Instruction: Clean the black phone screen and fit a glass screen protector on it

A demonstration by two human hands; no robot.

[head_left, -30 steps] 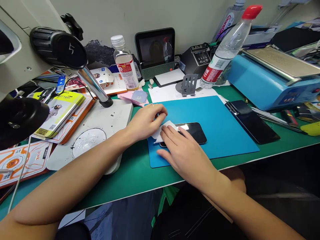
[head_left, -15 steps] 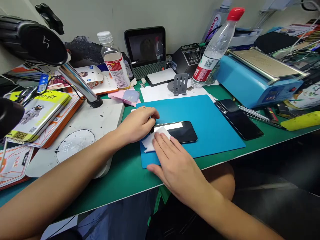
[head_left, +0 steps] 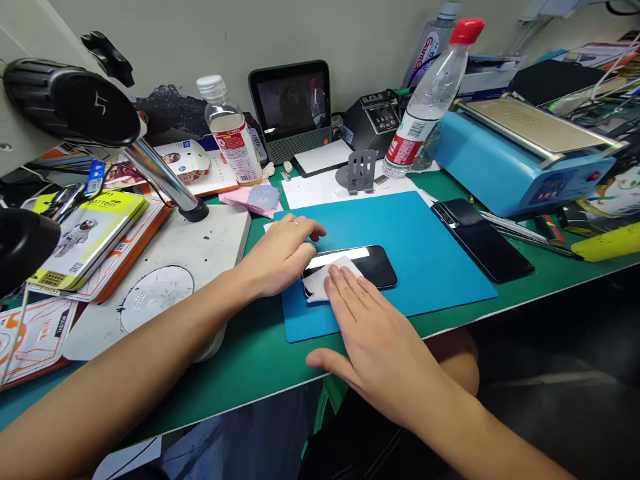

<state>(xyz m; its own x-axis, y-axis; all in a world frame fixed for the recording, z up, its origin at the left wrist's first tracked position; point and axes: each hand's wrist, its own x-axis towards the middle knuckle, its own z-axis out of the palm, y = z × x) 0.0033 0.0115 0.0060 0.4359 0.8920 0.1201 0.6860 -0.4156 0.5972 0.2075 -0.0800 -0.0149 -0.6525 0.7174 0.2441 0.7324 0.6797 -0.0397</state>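
A black smartphone [head_left: 383, 268] lies flat, screen up, on the blue mat [head_left: 430, 253], a bright reflection along its far side. My right hand [head_left: 377, 340] rests on it with fingers stretched out, pressing a white wipe [head_left: 323, 283] against the glass. The thumb of that hand sticks out to the left, off the wipe. At the phone's left end is my left hand [head_left: 285, 257], loosely curled, a gap showing between thumb and index finger. Its thumb is by the phone's corner; whether it touches cannot be made out, and its other fingers are mostly hidden.
Right of the phone lies another dark phone [head_left: 483, 240], with tweezers [head_left: 520, 233] beside it. A blue machine [head_left: 520, 160] and a red-capped bottle [head_left: 425, 100] stand behind. A grey phone stand [head_left: 361, 172] is at the mat's far edge. Left is a stand base [head_left: 215, 240] with boxes [head_left: 90, 233].
My right hand has slid the wipe slightly right along the phone, and its thumb has spread away. My left hand's thumb and index finger have parted a little. The view has shifted slightly.
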